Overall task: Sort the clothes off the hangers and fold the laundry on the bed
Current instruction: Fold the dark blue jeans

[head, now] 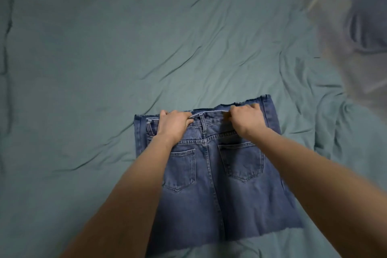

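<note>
Two bare forearms reach in from the bottom edge toward a pair of blue denim jeans (pixel 211 174) lying folded on the bed (pixel 83 58), back pockets facing up, waistband at the far end. The jeans sit at lower centre of the bed, a raw frayed edge nearest the camera and another frayed layer showing just beyond the waistband.

L hand (pixel 172 123) is on the waistband near the left belt loop, fingers (pixel 182 116) curled over the band's far edge and gripping the denim. R hand (pixel 247 118) is at the waistband's right part — knuckles up, fingers curled down into the cloth and pinching it. Both hands lie well apart from each other, w/ the centre belt loop between them.

The bed is covered in a wrinkled teal sheet, creases running across it on all sides of the jeans. At upper right lies a blurred, pale grey-blue heap of fabric (pixel 356 27) — too smeared to tell what it is. A scrap of patterned material shows at the top edge, centre, mostly cut off.
</note>
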The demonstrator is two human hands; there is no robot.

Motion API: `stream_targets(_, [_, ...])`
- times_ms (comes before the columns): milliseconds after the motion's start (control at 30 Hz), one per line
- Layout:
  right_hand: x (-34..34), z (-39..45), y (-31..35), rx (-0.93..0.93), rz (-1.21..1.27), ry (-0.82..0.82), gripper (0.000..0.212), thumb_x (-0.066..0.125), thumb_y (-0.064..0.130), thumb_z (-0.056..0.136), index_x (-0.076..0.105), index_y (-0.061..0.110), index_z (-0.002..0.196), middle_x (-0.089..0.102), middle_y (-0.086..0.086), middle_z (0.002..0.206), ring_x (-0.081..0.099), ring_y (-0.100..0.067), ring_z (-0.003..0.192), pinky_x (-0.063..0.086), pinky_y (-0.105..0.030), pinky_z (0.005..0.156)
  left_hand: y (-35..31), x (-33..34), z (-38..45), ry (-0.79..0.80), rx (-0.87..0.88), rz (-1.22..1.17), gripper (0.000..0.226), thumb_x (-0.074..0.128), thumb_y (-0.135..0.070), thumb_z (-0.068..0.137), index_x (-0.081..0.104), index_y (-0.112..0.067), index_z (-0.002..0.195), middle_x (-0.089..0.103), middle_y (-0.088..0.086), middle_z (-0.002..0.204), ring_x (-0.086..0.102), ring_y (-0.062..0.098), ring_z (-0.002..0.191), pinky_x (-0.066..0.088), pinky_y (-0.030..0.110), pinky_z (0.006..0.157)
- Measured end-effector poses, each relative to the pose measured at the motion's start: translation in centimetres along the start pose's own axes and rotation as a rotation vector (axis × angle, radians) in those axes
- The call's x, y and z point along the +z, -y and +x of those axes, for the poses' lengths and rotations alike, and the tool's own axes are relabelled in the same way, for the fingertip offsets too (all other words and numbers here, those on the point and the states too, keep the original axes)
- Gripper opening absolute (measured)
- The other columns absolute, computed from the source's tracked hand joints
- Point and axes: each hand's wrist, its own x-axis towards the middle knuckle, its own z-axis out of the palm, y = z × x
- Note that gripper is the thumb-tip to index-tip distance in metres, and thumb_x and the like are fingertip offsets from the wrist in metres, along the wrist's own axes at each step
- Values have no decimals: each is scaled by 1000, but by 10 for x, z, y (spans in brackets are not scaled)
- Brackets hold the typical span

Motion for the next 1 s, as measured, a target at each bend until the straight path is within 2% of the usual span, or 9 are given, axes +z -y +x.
stream_targets(100, [25,43,3,-16,-9,30,26,41,8,92,52,11,115,63,-12,117,53,-27,114,27,-38,103,12,36,38,8,-12,-14,28,39,-39,102,62,-26,110,69,0,110,58,22,109,26,36,85])
stream_targets(200, [48,73,7,-10,-50,1,29,39,8,91,52,11,118,62,-11,120,49,-28,119,22,-40,109,18,69,61,-80,-42,-48,26,40,-38,102,62,-26,103,69,-4,107,58,20,103,22,35,81])
stream_targets(300, [71,86,9,8,-76,-74,32,35,7,91,51,10,118,60,-11,118,45,-31,119,16,-42,115,21,90,73,-167,-46,-90,27,41,-41,100,63,-28,103,68,-8,105,56,16,99,22,35,88])
stream_targets(433, [104,100,12,47,49,-269,43,19,9,87,56,5,107,59,-17,110,48,-36,113,14,-50,117,20,113,82,-209,-115,-109,27,48,-39,97,65,-24,111,63,-5,111,53,19,107,22,39,104])
stream_targets(500, [117,91,24,49,190,-413,37,30,11,91,56,4,117,54,-23,128,43,-39,127,16,-51,116,7,121,73,-369,-193,-195,23,58,-29,93,66,-19,112,62,1,119,53,26,114,23,48,110])
stream_targets(567, [135,68,36,-85,283,-417,43,40,24,97,47,9,137,38,-18,148,30,-35,141,13,-48,117,-13,128,52,-499,-207,-251,30,54,-26,94,63,-19,122,57,3,133,48,28,127,17,50,114])
stream_targets(667, [158,50,34,-212,179,-288,58,25,46,100,27,20,151,19,-8,159,15,-26,147,8,-47,118,-28,144,26,-339,-72,-159,48,30,-39,101,45,-20,143,39,0,152,30,26,143,7,52,118])
stream_targets(767, [176,79,18,-109,136,-214,64,15,57,97,14,26,154,8,-6,161,5,-25,148,0,-45,119,-5,170,41,-137,-75,-95,65,12,-56,99,19,-22,154,15,-2,160,9,23,149,-3,51,119])
stream_targets(1000, [198,123,3,-77,163,-166,72,2,62,93,-5,24,154,-9,-2,161,-11,-20,148,-7,-37,119,29,188,70,-162,-174,-34,79,12,-65,95,10,-14,155,6,3,162,2,21,149,-5,42,120])
